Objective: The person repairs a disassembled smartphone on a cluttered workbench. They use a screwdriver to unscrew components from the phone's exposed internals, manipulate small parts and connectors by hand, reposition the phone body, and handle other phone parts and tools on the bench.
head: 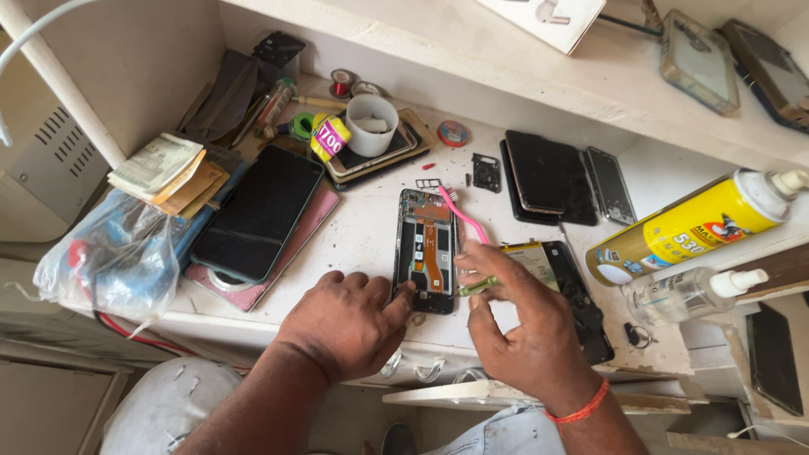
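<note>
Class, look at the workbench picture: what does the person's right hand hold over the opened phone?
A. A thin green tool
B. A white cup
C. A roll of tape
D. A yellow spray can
A: the right hand pinches a thin green tool at the edge of the opened phone, which the left hand steadies.

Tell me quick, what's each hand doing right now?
Left hand: holds nothing, fingers resting on the edge of the opened phone.
Right hand: closed on a thin green tool beside the phone.

Spray can (691, 226): yellow, lying on its side at right.
White cup (372, 124): standing at back of counter (362, 236).
Plastic bag (109, 257): at left edge.
</note>
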A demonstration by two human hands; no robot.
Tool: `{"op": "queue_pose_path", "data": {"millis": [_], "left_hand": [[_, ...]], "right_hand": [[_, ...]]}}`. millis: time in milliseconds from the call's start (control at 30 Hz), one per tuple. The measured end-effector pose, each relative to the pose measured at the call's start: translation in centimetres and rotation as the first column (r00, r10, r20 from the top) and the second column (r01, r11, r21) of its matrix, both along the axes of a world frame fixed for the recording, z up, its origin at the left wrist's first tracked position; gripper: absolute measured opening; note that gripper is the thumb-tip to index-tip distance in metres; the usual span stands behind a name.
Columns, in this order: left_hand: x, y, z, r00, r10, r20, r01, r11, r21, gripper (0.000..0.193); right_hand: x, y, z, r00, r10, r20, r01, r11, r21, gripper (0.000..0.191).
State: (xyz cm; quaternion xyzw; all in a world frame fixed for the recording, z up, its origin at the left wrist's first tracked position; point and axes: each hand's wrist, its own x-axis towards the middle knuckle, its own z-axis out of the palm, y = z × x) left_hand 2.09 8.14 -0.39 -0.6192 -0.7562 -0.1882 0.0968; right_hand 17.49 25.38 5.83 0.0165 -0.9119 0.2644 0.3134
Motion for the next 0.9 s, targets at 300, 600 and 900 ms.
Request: {"op": "queue_pose_path", "data": {"millis": [300,600,900], "left_hand": [[-0.1,-0.1,-0.3,0.999,0.001,-0.034,0.0,1.0,0.029,0.042],[-0.2,0.0,-0.2,1.0,-0.002,-0.022,0.003,0.999,0.043,0.041],[-0.1,-0.1,-0.4,0.999,0.002,-0.033,-0.002,1.0,0.008,0.042]], "right_hand": [[-1.3,-0.1,0.8,0.908,-0.347,0.234,0.354,0.935,0.014,0.051],[-2.0,-0.9,1.7,0.932,-0.24,0.272,0.272,0.958,-0.087,0.047],[-1.6,0.4,1.4,0.945,-0.198,0.26,0.229,0.968,-0.098,0.046]]}}
